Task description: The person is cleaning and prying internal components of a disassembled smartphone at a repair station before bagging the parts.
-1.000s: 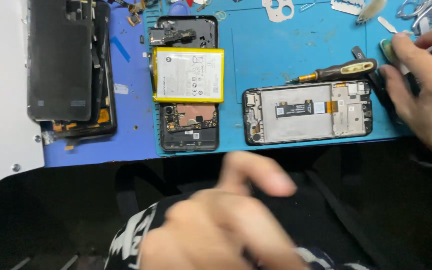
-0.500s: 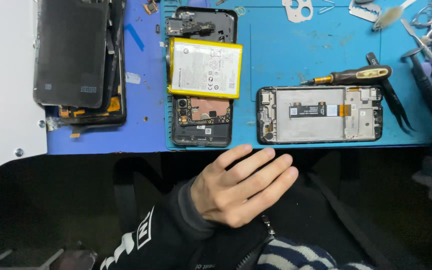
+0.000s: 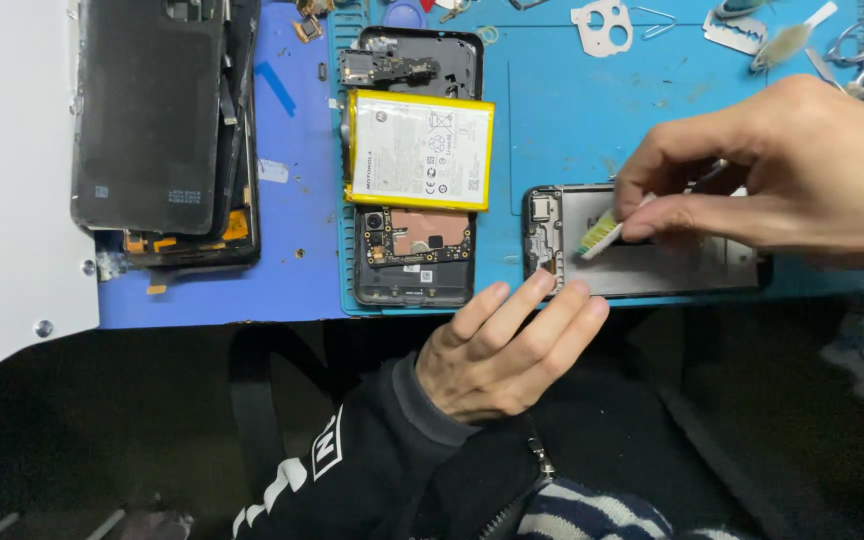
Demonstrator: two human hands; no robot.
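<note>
Head view, right hand brush over phone frame

Battery on opened phone, left of frame.

Single head-worn view, looking steeply down at a workbench from close range.
The blue mat fills the upper frame; the wearer's dark-clothed lap and sleeve occupy the lower half.

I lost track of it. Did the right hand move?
Yes. The right hand came in from the mat's right edge and now holds a small brush over the phone frame.
</note>
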